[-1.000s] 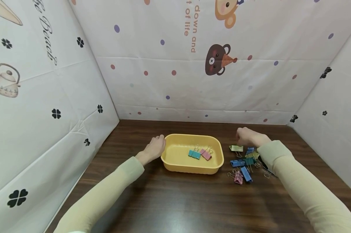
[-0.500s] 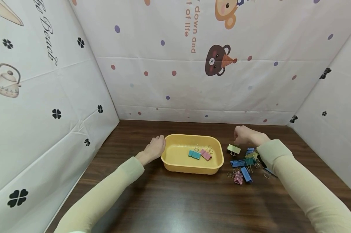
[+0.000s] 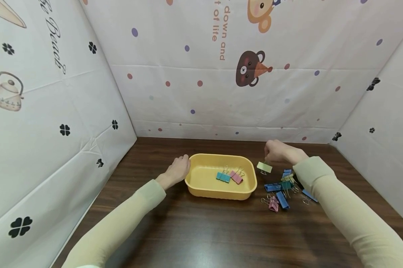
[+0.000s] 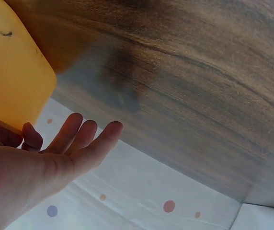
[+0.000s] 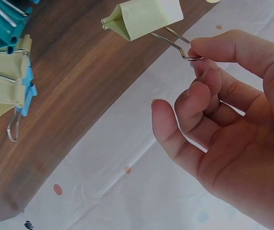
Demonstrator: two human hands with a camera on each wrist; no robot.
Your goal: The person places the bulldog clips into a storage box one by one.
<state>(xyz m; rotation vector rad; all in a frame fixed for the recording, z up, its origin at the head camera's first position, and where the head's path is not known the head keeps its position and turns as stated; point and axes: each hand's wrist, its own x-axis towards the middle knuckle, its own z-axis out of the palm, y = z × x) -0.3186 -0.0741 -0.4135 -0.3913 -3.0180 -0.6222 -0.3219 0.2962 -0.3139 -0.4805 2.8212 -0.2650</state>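
My right hand [image 3: 277, 151] pinches a pale green binder clip [image 3: 264, 167] by its wire handle, between thumb and index finger. In the right wrist view this clip [image 5: 144, 18] hangs off the fingertips of the right hand [image 5: 233, 96], its other fingers loosely curled. My left hand [image 3: 176, 170] grips the left rim of a yellow plastic basin [image 3: 218, 194]. From the left wrist, the left hand [image 4: 55, 163] has its thumb side against the basin [image 4: 19, 62], with the other fingers extended away. Inside the basin lie a teal binder clip [image 3: 223, 177] and a pink binder clip [image 3: 236, 177].
Right of the basin lies a pile with blue binder clips [image 3: 283, 200], a pink one [image 3: 273, 204] and a dark teal one [image 3: 286, 185]. Another blue clip [image 3: 309, 195] lies beside my right sleeve. White patterned sheets [image 3: 201, 100] wall the brown table [image 3: 188, 230].
My right hand has lifted the pale green clip off the pile's back edge and moved it left toward the basin. The left hand and basin have stayed put.
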